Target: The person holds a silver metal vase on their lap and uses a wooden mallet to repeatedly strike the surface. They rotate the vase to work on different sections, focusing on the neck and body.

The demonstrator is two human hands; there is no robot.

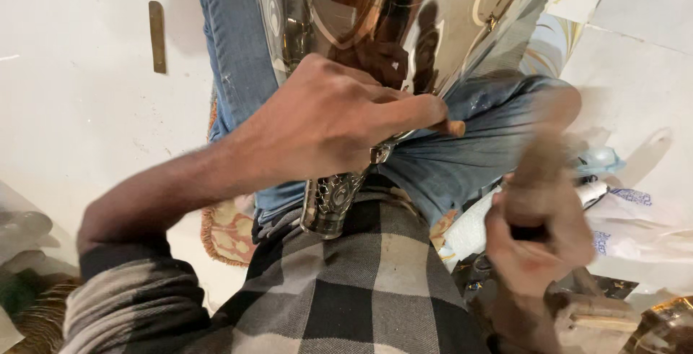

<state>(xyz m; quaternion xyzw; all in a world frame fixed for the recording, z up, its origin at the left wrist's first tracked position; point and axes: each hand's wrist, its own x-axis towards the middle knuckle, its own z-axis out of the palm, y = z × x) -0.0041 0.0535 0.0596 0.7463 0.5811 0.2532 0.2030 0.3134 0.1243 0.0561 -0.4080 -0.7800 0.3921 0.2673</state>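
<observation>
Polished metal vessel across our lap; left hand pinches a small wooden-tipped tool against it; right hand, blurred beside it, clenches a handle.

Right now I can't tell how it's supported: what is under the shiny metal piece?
The shiny metal piece lies over legs in blue jeans. The left hand covers its middle, so any contact there is hidden.
</observation>
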